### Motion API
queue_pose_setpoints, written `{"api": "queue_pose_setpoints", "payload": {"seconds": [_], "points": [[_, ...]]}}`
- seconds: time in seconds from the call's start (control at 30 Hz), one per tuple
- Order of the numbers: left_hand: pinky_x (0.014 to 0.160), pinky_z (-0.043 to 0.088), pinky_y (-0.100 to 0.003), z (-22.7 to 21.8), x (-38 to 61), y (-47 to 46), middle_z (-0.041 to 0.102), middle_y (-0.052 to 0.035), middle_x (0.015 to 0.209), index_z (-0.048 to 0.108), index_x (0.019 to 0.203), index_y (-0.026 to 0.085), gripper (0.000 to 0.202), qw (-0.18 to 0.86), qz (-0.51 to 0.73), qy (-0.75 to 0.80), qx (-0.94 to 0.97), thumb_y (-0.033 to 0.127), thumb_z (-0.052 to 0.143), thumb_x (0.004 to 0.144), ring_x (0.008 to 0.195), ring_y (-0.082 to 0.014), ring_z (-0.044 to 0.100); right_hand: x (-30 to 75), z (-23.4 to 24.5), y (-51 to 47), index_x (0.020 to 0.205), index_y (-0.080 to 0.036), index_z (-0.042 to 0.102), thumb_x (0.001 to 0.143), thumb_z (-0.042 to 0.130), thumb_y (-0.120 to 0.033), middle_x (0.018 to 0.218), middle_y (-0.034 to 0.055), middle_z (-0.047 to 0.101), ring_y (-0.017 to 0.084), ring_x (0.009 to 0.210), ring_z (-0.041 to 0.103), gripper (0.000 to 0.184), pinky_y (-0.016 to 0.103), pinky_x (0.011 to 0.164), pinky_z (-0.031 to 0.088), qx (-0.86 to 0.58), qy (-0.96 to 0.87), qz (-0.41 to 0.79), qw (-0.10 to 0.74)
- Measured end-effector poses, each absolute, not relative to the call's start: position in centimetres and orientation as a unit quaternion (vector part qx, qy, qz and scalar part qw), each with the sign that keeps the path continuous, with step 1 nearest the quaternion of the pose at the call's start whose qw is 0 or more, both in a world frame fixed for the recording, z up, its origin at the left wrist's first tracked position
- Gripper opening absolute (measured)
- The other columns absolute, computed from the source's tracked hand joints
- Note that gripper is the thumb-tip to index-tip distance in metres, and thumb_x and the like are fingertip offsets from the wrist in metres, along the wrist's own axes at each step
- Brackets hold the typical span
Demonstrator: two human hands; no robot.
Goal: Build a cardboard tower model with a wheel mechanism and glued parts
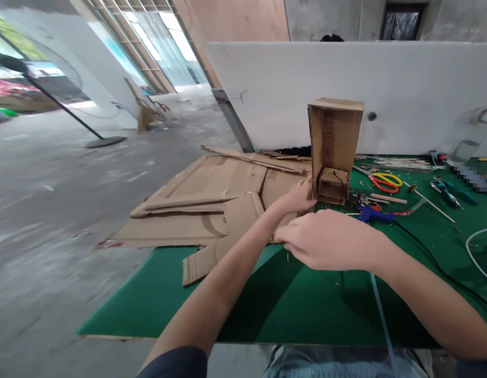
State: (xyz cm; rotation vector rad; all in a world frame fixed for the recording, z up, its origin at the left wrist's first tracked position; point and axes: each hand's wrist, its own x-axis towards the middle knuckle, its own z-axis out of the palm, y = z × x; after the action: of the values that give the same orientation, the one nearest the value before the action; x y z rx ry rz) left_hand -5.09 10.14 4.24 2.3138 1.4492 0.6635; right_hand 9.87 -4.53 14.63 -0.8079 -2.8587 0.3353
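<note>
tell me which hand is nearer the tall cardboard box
Left. The left hand touches the base of the tall cardboard box, while the right hand hovers lower, in front of it, over the green table.

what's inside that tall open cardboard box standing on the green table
The tall cardboard box holds a smaller cardboard box at its bottom, with a thin black wire looping over it. The space above looks empty. The small box's contents are hidden. The left hand touches the tall box's base.
</note>
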Motion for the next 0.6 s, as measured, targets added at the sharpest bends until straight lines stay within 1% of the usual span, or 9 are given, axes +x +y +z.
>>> {"api": "queue_pose_setpoints", "payload": {"seconds": [0.07,0.13,0.2,0.27,0.37,0.4,0.47,0.53,0.6], "points": [[0.11,0.04,-0.053,7.1,-6.6,8.9,0.058,-0.0195,0.139,0.056,0.129,0.011,0.057,0.175,0.188,0.532,0.807,0.027,0.066,0.076,0.131,-0.0392,0.052,9.4,13.9,-4.8,0.096,-0.016,0.064,0.094,0.042,-0.01,0.085,0.007,0.071,0.016,0.065,0.061,0.023,0.028,0.053,0.031,-0.281,-0.956,0.069,0.056],[0.108,0.042,-0.05,9.8,-7.1,7.3,0.062,-0.016,0.135,0.059,0.126,0.016,0.047,0.197,0.208,0.524,0.802,0.042,0.058,0.087,0.126,-0.0343,0.057,9.2,13.5,-5.3,0.094,-0.016,0.063,0.091,0.044,-0.008,0.083,0.0062,0.07,0.016,0.062,0.061,0.021,0.028,0.051,0.028,-0.27,-0.961,0.045,0.046],[0.097,0.052,-0.045,11.6,-5.8,5.5,0.069,-0.0147,0.121,0.063,0.118,0.017,0.049,0.326,0.272,0.475,0.771,0.056,0.046,0.093,0.11,-0.0284,0.067,9.0,13.1,-5.9,0.091,-0.016,0.063,0.089,0.046,-0.007,0.08,0.0055,0.07,0.016,0.061,0.062,0.019,0.028,0.048,0.025,-0.256,-0.966,0.036,0.034],[0.085,0.057,-0.042,12.7,-3.2,4.0,0.07,-0.0167,0.118,0.062,0.114,0.016,0.055,0.505,0.295,0.406,0.702,0.064,0.049,0.091,0.1,-0.0266,0.071,8.3,12.5,-6.6,0.09,-0.016,0.063,0.088,0.049,-0.008,0.078,0.0051,0.069,0.017,0.063,0.063,0.017,0.029,0.047,0.025,-0.233,-0.971,0.051,0.013],[0.071,0.058,-0.034,13.5,1.0,3.2,0.071,-0.0114,0.101,0.059,0.108,0.018,0.037,0.643,0.285,0.338,0.625,0.049,0.065,0.089,0.08,-0.0185,0.071,6.9,11.3,-7.4,0.09,-0.016,0.065,0.088,0.05,-0.011,0.081,0.0055,0.071,0.018,0.067,0.065,0.016,0.029,0.047,0.027,-0.2,-0.975,0.092,-0.02],[0.063,0.055,-0.029,13.9,2.0,3.1,0.068,-0.0061,0.087,0.058,0.105,0.018,0.029,0.662,0.3,0.315,0.611,0.044,0.062,0.092,0.067,-0.0135,0.066,6.6,11.1,-7.3,0.092,-0.017,0.066,0.089,0.05,-0.012,0.083,0.0057,0.072,0.019,0.068,0.065,0.017,0.03,0.047,0.028,-0.192,-0.974,0.109,-0.038],[0.044,0.037,-0.019,14.5,3.1,3.0,0.049,0.0045,0.064,0.057,0.097,0.019,0.021,0.651,0.35,0.284,0.611,0.039,0.051,0.099,0.044,-0.0056,0.044,6.6,11.3,-6.8,0.097,-0.017,0.068,0.092,0.05,-0.019,0.088,0.0064,0.073,0.019,0.071,0.065,0.018,0.029,0.047,0.031,-0.185,-0.968,0.151,-0.083],[0.04,0.022,-0.018,14.8,3.0,2.7,0.033,0.0075,0.058,0.054,0.088,0.019,0.026,0.597,0.391,0.271,0.645,0.037,0.041,0.103,0.041,-0.0046,0.027,8.0,12.5,-5.8,0.102,-0.018,0.069,0.094,0.052,-0.031,0.095,0.0071,0.074,0.019,0.075,0.066,0.023,0.029,0.049,0.036,-0.181,-0.955,0.209,-0.109],[0.042,0.023,-0.019,14.5,2.0,2.2,0.033,0.0061,0.06,0.053,0.081,0.019,0.03,0.517,0.397,0.276,0.707,0.033,0.038,0.103,0.046,-0.006,0.029,10.8,14.5,-4.6,0.106,-0.018,0.069,0.095,0.053,-0.034,0.101,0.0057,0.074,0.018,0.084,0.067,0.025,0.027,0.062,0.046,-0.177,-0.945,0.273,-0.025]]}}
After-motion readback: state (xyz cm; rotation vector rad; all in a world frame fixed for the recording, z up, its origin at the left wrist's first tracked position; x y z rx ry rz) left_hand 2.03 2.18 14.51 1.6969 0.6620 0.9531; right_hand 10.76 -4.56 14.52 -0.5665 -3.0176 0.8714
